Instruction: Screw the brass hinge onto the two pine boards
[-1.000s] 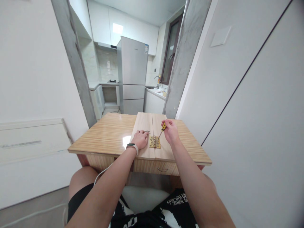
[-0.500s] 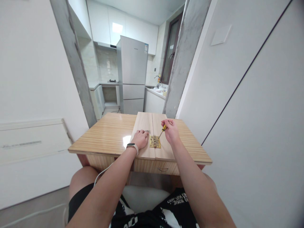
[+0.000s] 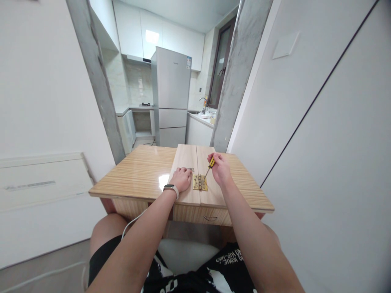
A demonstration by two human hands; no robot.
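Note:
A brass hinge (image 3: 200, 182) lies across the seam between two pale wooden boards (image 3: 186, 156) on the desk. In my right hand (image 3: 220, 167) is a screwdriver (image 3: 211, 163) with a yellow and black handle; it slants down, its tip at the hinge's right leaf. My left hand (image 3: 181, 179) rests flat on the left board, just left of the hinge, fingers stretched out and holding nothing. By its fingertips lie a few small metal pieces (image 3: 191, 169), likely screws, too small to make out clearly.
Beneath the boards is a striped wooden desk (image 3: 137, 167) with a drawer handle (image 3: 210, 218) at the front. A white cable (image 3: 132, 221) hangs near my left leg. Beyond stand a grey fridge (image 3: 173, 81) and a sink counter; a white wall (image 3: 305, 134) rises close on the right.
Both hands, the screwdriver and the hinge keep nearly the same places. The whole view has shifted very slightly.

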